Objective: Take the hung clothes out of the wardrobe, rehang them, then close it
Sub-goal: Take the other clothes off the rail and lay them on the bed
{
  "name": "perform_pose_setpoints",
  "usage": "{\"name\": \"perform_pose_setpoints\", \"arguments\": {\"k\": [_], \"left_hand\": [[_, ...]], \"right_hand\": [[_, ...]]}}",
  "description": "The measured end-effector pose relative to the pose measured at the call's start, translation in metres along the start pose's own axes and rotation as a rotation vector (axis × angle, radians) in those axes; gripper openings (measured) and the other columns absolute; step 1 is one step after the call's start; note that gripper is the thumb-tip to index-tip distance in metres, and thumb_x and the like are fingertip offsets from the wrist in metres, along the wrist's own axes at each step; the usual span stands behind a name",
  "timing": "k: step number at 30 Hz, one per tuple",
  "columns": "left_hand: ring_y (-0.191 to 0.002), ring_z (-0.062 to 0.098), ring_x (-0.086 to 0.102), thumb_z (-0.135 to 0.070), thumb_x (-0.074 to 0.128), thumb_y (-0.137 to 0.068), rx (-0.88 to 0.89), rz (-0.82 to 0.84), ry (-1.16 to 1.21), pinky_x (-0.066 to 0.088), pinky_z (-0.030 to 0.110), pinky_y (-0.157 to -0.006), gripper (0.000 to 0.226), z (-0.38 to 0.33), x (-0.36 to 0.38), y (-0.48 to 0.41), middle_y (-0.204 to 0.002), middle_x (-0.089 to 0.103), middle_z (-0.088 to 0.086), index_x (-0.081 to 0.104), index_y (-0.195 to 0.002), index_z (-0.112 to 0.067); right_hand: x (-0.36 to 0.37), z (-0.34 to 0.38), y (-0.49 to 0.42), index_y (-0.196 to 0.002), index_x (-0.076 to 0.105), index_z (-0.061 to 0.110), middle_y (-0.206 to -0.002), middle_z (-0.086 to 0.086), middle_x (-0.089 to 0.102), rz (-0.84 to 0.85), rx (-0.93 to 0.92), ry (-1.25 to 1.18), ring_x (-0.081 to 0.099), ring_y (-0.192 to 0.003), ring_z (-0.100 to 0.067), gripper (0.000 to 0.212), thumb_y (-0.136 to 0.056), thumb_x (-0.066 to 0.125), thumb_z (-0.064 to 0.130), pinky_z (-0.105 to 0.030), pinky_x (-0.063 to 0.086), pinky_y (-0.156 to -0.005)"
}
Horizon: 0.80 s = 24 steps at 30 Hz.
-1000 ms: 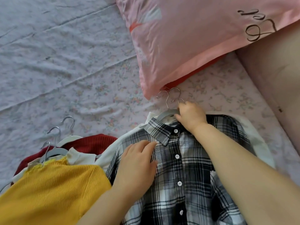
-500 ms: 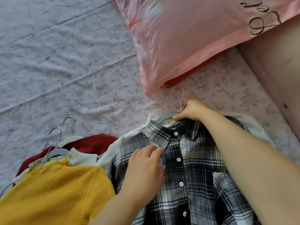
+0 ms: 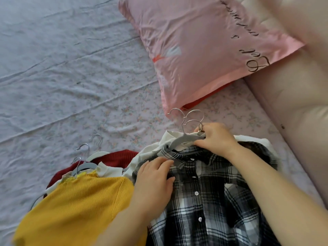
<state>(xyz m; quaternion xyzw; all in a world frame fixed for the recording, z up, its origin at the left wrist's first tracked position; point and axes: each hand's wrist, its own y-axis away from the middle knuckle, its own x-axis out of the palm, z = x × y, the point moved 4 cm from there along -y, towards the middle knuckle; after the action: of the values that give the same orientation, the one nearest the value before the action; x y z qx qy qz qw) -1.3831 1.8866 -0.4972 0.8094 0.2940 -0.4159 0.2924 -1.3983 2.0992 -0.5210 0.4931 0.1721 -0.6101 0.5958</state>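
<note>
A black-and-white plaid shirt (image 3: 209, 197) lies on the bed over a white garment (image 3: 150, 150). My right hand (image 3: 215, 137) grips the grey hanger (image 3: 184, 140) at its neck, just below its metal hook, and the hanger's left arm sticks out of the shirt's collar. My left hand (image 3: 154, 181) presses flat on the shirt's left shoulder, fingers by the collar. To the left lies a yellow knit top (image 3: 76, 205) on a red sweater (image 3: 117, 157), with several hangers (image 3: 85, 164) under them.
A pink pillow (image 3: 195, 48) lies just beyond the hanger hooks. A padded beige headboard (image 3: 292, 107) runs along the right. The floral bed sheet (image 3: 71, 82) stretches away to the left and back.
My right hand has drawn the grey hanger up and out of the collar, baring its left arm. The collar has slumped, and my left hand has stayed on the shoulder.
</note>
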Motion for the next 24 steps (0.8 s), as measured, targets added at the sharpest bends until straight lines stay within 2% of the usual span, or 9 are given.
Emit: {"name": "perform_pose_setpoints", "arguments": {"k": [2,4,10,13,17,21,24], "left_hand": [[-0.122,0.013,0.04,-0.029,0.058,-0.088,0.014,-0.057,0.01,0.025,0.027,-0.105,0.043,-0.004,-0.026,0.011,-0.13,0.048,-0.01,0.05,-0.13,-0.025],[-0.12,0.018,0.044,-0.024,0.061,-0.087,0.022,-0.116,0.035,0.029,0.03,-0.103,0.042,-0.007,-0.054,0.024,-0.128,0.051,-0.006,0.053,-0.128,-0.021],[-0.126,0.016,0.037,-0.031,0.055,-0.09,0.017,-0.311,0.131,0.028,0.027,-0.103,0.052,-0.007,-0.142,0.076,-0.138,0.042,-0.004,0.039,-0.139,-0.022],[-0.13,0.014,0.03,-0.042,0.049,-0.091,0.047,-0.338,0.164,0.024,0.025,-0.104,0.058,-0.005,-0.181,0.1,-0.144,0.035,-0.005,0.03,-0.143,-0.024],[-0.133,0.013,0.023,-0.052,0.046,-0.089,0.116,-0.341,0.112,0.017,0.027,-0.106,0.066,-0.005,-0.222,0.127,-0.148,0.027,-0.007,0.021,-0.145,-0.028],[-0.129,0.014,0.031,-0.049,0.048,-0.09,0.197,-0.424,0.121,0.022,0.028,-0.105,0.063,-0.006,-0.26,0.157,-0.144,0.035,-0.008,0.024,-0.145,-0.028],[-0.123,0.016,0.04,-0.043,0.054,-0.088,0.249,-0.52,0.204,0.031,0.031,-0.102,0.061,-0.008,-0.294,0.18,-0.137,0.044,-0.005,0.032,-0.142,-0.026]], "right_hand": [[-0.023,0.025,0.023,-0.095,0.066,0.019,-0.087,0.0,0.068,-0.079,-0.058,0.059,0.06,-0.087,-0.021,0.024,-0.076,0.066,0.035,-0.026,0.034,-0.072],[-0.046,0.05,0.047,-0.093,0.067,0.019,-0.081,0.001,0.067,-0.139,-0.101,0.066,0.06,-0.081,-0.022,0.021,-0.076,0.065,0.031,-0.024,0.028,-0.069],[-0.1,0.131,0.126,-0.081,0.067,0.02,-0.065,0.007,0.064,-0.249,-0.176,0.05,0.06,-0.066,-0.019,0.011,-0.071,0.069,0.025,-0.024,0.03,-0.064],[-0.121,0.178,0.165,-0.079,0.068,0.022,-0.067,0.005,0.067,-0.307,-0.199,0.092,0.061,-0.067,-0.016,0.011,-0.069,0.07,0.026,-0.028,0.041,-0.059],[-0.152,0.248,0.214,-0.083,0.067,0.024,-0.074,0.007,0.067,-0.394,-0.268,0.176,0.061,-0.073,-0.015,0.016,-0.07,0.072,0.03,-0.033,0.048,-0.064],[-0.181,0.315,0.25,-0.095,0.066,0.026,-0.084,0.006,0.067,-0.455,-0.339,0.305,0.06,-0.081,-0.016,0.027,-0.071,0.071,0.038,-0.035,0.049,-0.071],[-0.203,0.358,0.275,-0.095,0.066,0.024,-0.085,0.004,0.066,-0.541,-0.399,0.433,0.06,-0.084,-0.017,0.03,-0.071,0.069,0.041,-0.031,0.046,-0.07]]}}
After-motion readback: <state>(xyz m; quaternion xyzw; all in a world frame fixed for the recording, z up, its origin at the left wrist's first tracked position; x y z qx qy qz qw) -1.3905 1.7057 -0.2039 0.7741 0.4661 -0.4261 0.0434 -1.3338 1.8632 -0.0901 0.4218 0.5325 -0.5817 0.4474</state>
